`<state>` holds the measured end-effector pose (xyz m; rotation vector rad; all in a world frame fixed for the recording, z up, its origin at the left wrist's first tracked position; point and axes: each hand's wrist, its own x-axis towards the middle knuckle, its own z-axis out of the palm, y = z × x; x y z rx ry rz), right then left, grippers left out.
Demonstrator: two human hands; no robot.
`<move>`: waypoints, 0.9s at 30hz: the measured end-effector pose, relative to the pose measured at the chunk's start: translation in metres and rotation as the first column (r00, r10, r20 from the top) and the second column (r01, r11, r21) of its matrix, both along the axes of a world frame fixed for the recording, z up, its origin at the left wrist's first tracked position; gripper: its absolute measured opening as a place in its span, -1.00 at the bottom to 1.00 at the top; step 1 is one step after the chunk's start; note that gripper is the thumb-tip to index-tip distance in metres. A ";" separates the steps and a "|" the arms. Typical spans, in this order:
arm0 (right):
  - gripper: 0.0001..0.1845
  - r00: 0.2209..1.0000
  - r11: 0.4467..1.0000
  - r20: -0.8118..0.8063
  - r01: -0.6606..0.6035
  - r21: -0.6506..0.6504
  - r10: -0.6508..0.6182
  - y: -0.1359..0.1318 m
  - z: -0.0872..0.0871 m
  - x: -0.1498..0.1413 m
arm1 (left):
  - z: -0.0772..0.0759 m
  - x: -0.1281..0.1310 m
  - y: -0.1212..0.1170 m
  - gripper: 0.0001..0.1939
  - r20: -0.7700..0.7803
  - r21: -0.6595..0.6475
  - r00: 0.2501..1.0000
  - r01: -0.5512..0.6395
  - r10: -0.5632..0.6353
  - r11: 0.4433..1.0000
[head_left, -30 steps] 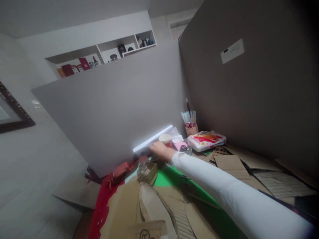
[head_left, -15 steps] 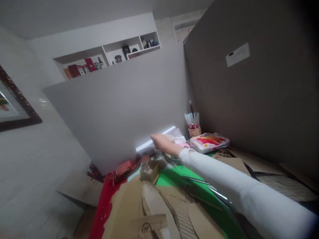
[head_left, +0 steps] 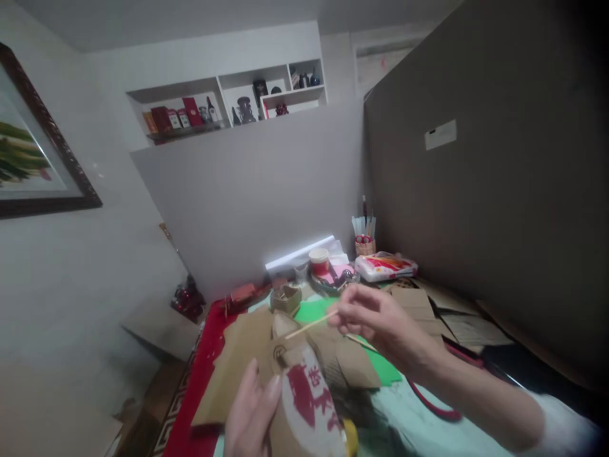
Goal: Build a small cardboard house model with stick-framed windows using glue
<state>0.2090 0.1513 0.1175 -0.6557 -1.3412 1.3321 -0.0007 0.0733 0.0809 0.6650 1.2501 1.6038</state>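
Observation:
My right hand pinches a thin wooden stick between thumb and fingers. The stick points left, its free end above the loose cardboard. Low in the head view, my left hand grips a brown cardboard piece with a white patch and dark red print; its fingers underneath are hidden. The stick's tip is over the far end of this piece; whether they touch I cannot tell. A yellow thing, partly hidden, shows at the piece's right edge. Beneath lie a large cardboard sheet and a bright green sheet.
Toward the back stand a small cardboard box, a paper cup and a woven holder with red-handled scissors. A tissue pack lies by the right grey partition. More cardboard lies at right; a red cloth edges the left.
My right hand has come back from the far side of the table, now with the wooden stick in it. My left hand and the printed cardboard have come into view.

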 end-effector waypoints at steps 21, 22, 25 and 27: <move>-0.73 1.000 0.987 0.025 0.021 -0.162 -0.017 -0.058 -0.061 0.045 | -0.001 0.052 -0.036 -0.53 0.083 -0.039 0.941 0.331 -0.327 0.943; -0.73 0.999 0.986 0.039 0.024 -0.168 -0.018 -0.059 -0.062 0.044 | -0.002 0.053 -0.037 -0.54 0.082 -0.064 0.947 0.317 -0.311 0.946; -0.72 0.993 0.988 0.107 0.059 -0.142 -0.044 -0.061 -0.064 0.042 | 0.000 0.055 -0.036 -0.57 0.068 -0.110 0.961 0.274 -0.268 0.956; -0.69 0.986 0.990 0.148 0.088 -0.115 -0.070 -0.061 -0.065 0.040 | 0.001 0.056 -0.036 -0.58 0.067 -0.144 0.970 0.240 -0.232 0.960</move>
